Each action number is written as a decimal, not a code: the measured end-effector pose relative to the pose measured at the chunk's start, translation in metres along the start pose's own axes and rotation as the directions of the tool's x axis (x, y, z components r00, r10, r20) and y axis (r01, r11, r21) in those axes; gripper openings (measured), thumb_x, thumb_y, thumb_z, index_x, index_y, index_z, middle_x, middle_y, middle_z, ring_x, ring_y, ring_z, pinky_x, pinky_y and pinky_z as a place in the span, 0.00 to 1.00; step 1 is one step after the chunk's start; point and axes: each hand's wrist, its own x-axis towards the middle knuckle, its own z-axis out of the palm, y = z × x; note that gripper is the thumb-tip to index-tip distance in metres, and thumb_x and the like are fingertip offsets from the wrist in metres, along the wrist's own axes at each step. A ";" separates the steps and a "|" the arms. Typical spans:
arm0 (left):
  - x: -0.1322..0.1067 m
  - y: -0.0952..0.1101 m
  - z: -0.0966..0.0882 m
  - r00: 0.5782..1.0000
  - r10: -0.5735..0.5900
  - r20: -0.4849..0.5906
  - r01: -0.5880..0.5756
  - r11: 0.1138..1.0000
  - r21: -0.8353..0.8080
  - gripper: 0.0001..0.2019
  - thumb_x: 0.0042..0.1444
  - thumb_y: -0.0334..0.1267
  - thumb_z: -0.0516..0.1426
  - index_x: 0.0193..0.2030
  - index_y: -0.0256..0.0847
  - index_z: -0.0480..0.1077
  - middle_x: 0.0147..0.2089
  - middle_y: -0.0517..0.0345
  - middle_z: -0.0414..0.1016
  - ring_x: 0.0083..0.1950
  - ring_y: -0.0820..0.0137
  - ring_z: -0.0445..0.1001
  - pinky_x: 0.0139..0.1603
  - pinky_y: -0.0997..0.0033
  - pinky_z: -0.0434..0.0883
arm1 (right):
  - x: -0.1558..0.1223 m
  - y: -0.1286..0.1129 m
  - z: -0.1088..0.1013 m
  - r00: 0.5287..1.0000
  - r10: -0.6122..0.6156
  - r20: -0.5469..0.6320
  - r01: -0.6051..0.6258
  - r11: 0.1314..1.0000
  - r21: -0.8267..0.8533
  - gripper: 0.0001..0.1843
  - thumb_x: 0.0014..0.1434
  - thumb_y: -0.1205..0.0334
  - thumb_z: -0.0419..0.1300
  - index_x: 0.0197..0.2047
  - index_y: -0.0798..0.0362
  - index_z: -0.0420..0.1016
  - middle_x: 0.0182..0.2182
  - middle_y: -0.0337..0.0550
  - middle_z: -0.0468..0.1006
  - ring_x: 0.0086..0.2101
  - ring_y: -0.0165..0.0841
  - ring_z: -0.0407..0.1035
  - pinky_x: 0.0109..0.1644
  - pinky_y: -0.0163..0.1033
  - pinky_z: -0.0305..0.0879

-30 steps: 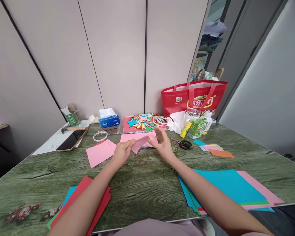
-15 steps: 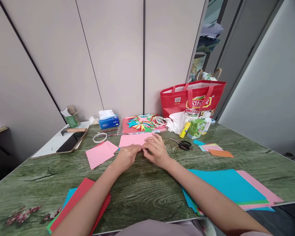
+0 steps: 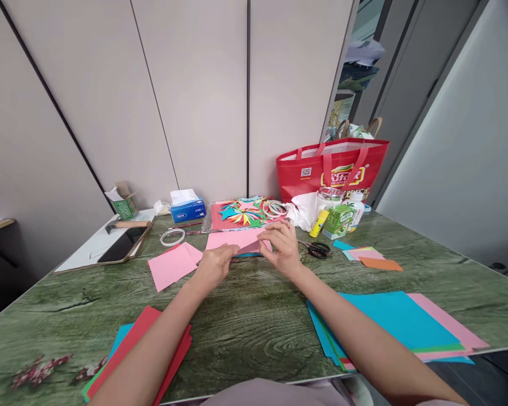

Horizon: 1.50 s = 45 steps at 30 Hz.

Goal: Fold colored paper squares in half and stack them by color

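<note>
A pink paper sheet (image 3: 237, 239) lies on the green wood-pattern table (image 3: 254, 316), partly folded. My left hand (image 3: 214, 265) presses its near left edge with curled fingers. My right hand (image 3: 281, 245) pinches the sheet's right corner and lifts it a little. Two more pink squares (image 3: 171, 265) lie just left of my left hand. Black scissors (image 3: 315, 248) rest to the right of my right hand.
Blue, pink and green sheets (image 3: 398, 324) are stacked at the near right, red and blue sheets (image 3: 144, 344) at the near left. Folded paper stars (image 3: 245, 213), tape rings (image 3: 173, 235), a tissue box (image 3: 187, 208), a glue stick (image 3: 317, 223) and a red bag (image 3: 334, 169) stand at the back.
Both hands pressed the pink sheet flat on the table half a second ago. Now my right hand has shifted right and raised the sheet's corner again.
</note>
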 end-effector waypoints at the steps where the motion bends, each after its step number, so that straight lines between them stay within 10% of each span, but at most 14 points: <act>1: 0.000 0.000 0.000 1.000 0.000 -0.005 0.000 1.000 -0.002 0.16 0.55 0.29 0.46 0.47 0.40 0.69 0.43 0.50 0.75 0.46 0.65 0.72 0.48 0.62 0.68 | 0.000 0.001 0.000 1.000 0.010 -0.003 -0.010 1.000 0.006 0.07 0.50 0.68 0.57 0.33 0.47 0.71 0.29 0.36 0.77 0.40 0.35 0.67 0.54 0.49 0.49; 7: 0.000 -0.001 -0.005 0.996 -0.063 -0.063 0.061 0.998 -0.023 0.15 0.56 0.31 0.46 0.46 0.41 0.70 0.41 0.51 0.76 0.42 0.66 0.74 0.43 0.67 0.69 | 0.001 0.013 -0.005 0.989 0.099 -0.107 -0.099 0.995 0.001 0.06 0.51 0.68 0.55 0.33 0.49 0.71 0.29 0.40 0.76 0.38 0.36 0.67 0.49 0.48 0.55; 14: 0.000 0.007 -0.008 0.996 -0.066 -0.058 0.060 0.993 -0.101 0.15 0.56 0.35 0.48 0.48 0.42 0.69 0.46 0.51 0.74 0.46 0.65 0.72 0.48 0.66 0.67 | -0.004 0.000 0.004 0.990 -0.002 0.144 -0.021 0.988 0.155 0.19 0.51 0.59 0.59 0.47 0.52 0.65 0.41 0.48 0.73 0.44 0.38 0.64 0.48 0.46 0.59; 19: 0.000 0.013 -0.007 0.997 -0.009 -0.082 0.006 0.999 -0.036 0.13 0.55 0.34 0.49 0.43 0.42 0.72 0.41 0.55 0.76 0.44 0.68 0.73 0.54 0.66 0.64 | -0.007 -0.007 0.011 0.983 -0.030 0.181 -0.024 0.958 0.287 0.05 0.56 0.66 0.54 0.36 0.50 0.69 0.32 0.42 0.76 0.37 0.32 0.68 0.46 0.42 0.61; 29: 0.002 0.002 -0.006 0.963 0.078 -0.256 -0.067 0.996 0.051 0.10 0.51 0.32 0.51 0.34 0.41 0.74 0.33 0.56 0.78 0.35 0.68 0.76 0.43 0.66 0.70 | -0.004 -0.003 0.005 0.952 0.227 0.206 -0.289 0.891 0.352 0.07 0.56 0.61 0.53 0.33 0.53 0.71 0.29 0.42 0.75 0.30 0.30 0.68 0.35 0.34 0.63; 33: 0.002 -0.003 -0.009 0.955 0.030 -0.294 -0.012 0.998 0.061 0.08 0.51 0.33 0.51 0.30 0.40 0.72 0.29 0.57 0.77 0.31 0.70 0.75 0.36 0.71 0.71 | -0.003 0.009 0.005 0.874 0.476 0.094 -0.478 0.809 0.343 0.10 0.53 0.56 0.56 0.31 0.55 0.70 0.27 0.40 0.74 0.28 0.30 0.66 0.33 0.34 0.61; 37: 0.006 -0.002 -0.015 0.905 -0.260 -0.338 0.211 0.962 -0.176 0.09 0.53 0.36 0.50 0.30 0.39 0.70 0.30 0.56 0.76 0.32 0.71 0.74 0.35 0.72 0.70 | -0.004 0.019 0.007 0.755 0.654 0.047 -0.615 0.681 0.396 0.13 0.52 0.54 0.56 0.33 0.56 0.69 0.27 0.40 0.73 0.27 0.30 0.65 0.30 0.34 0.62; 40: 0.010 0.002 -0.019 0.855 -0.475 -0.209 0.328 0.806 -0.492 0.15 0.55 0.43 0.49 0.44 0.38 0.66 0.36 0.53 0.76 0.33 0.70 0.74 0.29 0.73 0.70 | -0.006 0.012 0.013 0.753 0.611 0.246 -0.635 0.575 0.515 0.16 0.49 0.54 0.58 0.39 0.56 0.68 0.33 0.44 0.75 0.31 0.32 0.68 0.33 0.36 0.65; 45: 0.013 0.005 -0.019 0.861 -0.501 0.091 0.447 0.657 -0.607 0.21 0.49 0.44 0.55 0.48 0.35 0.66 0.26 0.59 0.73 0.21 0.75 0.67 0.18 0.78 0.61 | -0.010 -0.008 0.022 0.701 0.480 0.528 -0.711 0.409 0.572 0.22 0.47 0.56 0.61 0.45 0.53 0.65 0.33 0.42 0.76 0.32 0.32 0.71 0.33 0.36 0.67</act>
